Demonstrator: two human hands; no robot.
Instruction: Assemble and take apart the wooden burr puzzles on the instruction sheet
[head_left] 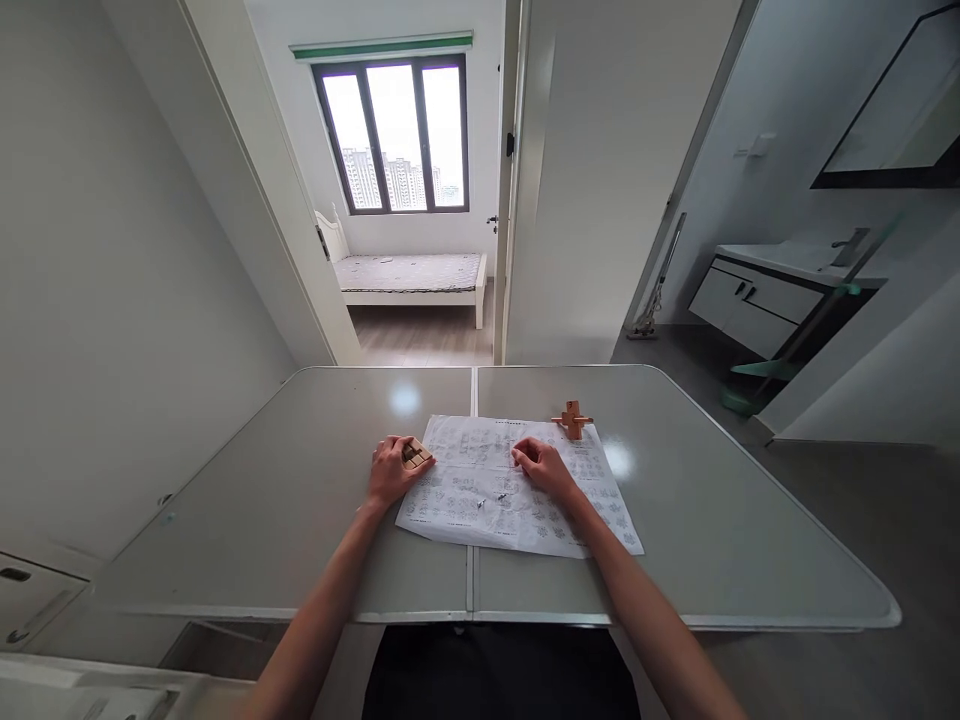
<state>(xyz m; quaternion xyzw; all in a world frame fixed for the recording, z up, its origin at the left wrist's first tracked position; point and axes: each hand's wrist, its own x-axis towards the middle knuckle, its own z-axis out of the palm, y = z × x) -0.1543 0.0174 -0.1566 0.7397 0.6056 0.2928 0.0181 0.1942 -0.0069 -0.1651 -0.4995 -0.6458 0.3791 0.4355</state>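
Observation:
On the left edge of a printed instruction sheet, my left hand curls round a wooden block puzzle made of small light cubes. My right hand hovers at or just above the middle right of the sheet, its thumb and fingers pinched together. Whatever is between those fingertips, if anything, is too small to make out. Two small silvery pieces lie on the lower middle of the paper. At the sheet's top right corner sits a cross-shaped wooden puzzle of interlocking brown bars.
The pale table has a seam down its middle and rounded corners. Beyond it, a doorway shows a bed under a window. A washbasin cabinet, a mop and a green broom stand off to the right.

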